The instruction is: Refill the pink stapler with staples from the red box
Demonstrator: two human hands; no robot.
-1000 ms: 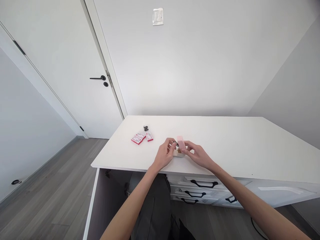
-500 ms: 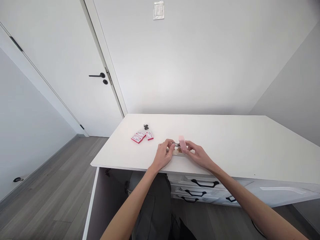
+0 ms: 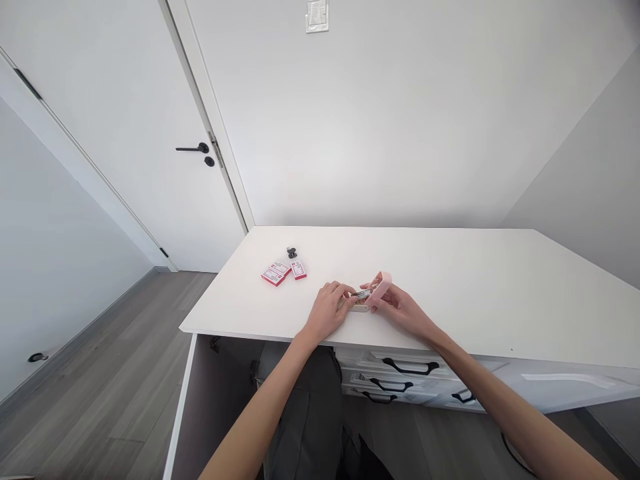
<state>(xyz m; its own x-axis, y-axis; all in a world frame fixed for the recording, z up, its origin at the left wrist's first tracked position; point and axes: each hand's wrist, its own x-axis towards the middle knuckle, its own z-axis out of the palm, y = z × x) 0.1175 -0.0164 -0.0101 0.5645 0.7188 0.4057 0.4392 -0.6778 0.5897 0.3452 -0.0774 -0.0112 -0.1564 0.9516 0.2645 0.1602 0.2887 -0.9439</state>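
Note:
A small pink stapler [image 3: 381,283] stands near the front edge of the white desk [image 3: 475,287], its pink top swung up and back so the metal staple channel shows. My right hand [image 3: 400,308] grips the stapler from the right. The fingers of my left hand [image 3: 327,311] are pinched at the front end of the metal channel; whatever they may pinch is too small to see. Two small red-and-white boxes [image 3: 283,272] lie to the left on the desk, apart from both hands.
A small black object [image 3: 291,253] sits just behind the red boxes. Drawers with black handles [image 3: 410,368] are under the desk front. A white door with a black lever handle [image 3: 193,149] is at left; grey wood floor lies below.
The stapler's pink top has swung up and over to the right, exposing the metal channel. Both hands stayed at the stapler.

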